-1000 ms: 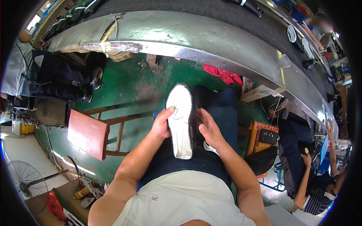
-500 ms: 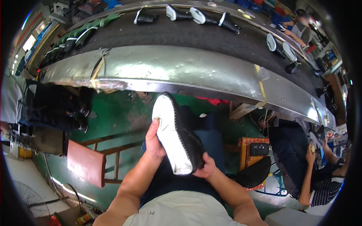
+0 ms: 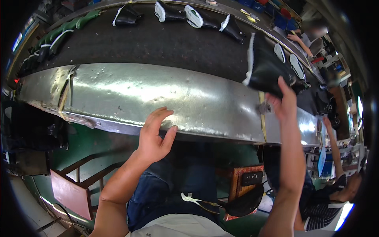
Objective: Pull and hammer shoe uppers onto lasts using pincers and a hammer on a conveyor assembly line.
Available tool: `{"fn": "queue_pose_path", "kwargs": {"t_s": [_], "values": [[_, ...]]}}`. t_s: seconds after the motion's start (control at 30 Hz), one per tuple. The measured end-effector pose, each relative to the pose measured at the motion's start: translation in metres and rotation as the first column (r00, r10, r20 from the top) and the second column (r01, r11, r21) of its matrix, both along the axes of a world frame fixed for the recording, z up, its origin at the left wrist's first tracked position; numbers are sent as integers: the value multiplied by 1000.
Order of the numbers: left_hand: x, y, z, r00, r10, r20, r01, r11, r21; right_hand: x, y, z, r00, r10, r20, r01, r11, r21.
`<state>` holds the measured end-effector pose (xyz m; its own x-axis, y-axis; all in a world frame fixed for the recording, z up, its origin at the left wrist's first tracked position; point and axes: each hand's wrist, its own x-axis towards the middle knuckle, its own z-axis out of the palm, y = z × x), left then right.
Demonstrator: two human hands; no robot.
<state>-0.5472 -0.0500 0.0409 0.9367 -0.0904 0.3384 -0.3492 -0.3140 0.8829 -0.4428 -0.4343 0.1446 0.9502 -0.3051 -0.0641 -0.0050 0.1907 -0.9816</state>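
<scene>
In the head view the right hand (image 3: 285, 103) is raised, fingers clamped on a black shoe with a white sole (image 3: 265, 67), held just above the dark conveyor belt (image 3: 166, 43). The left hand (image 3: 154, 136) hangs open and empty near the steel belt edge (image 3: 158, 98). Set it down sole-first beyond the grip — clear of the white-soled shoes (image 3: 290, 59) just to its right.

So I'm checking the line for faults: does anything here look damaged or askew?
The metal apron along the belt is dented and pitted, its left end torn and bent. The right hand holds a black shoe; the left hand is empty. The shoes on the belt lie at mixed angles.
</scene>
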Motion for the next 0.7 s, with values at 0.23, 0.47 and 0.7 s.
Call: {"fn": "queue_pose_path", "kwargs": {"t_s": [0.23, 0.47, 0.7], "values": [[38, -7, -26, 933, 139, 333, -300, 811, 503, 152, -137, -52, 875, -423, -235, -42, 417, -908], [40, -3, -19, 958, 128, 256, -258, 773, 579, 196, -12, 15, 901, -381, -208, -397, -532, -748], [49, -10, -17, 980, 71, 188, -173, 778, 604, 337, -1, -46, 1000, 11, -17, -12, -370, -929]]}}
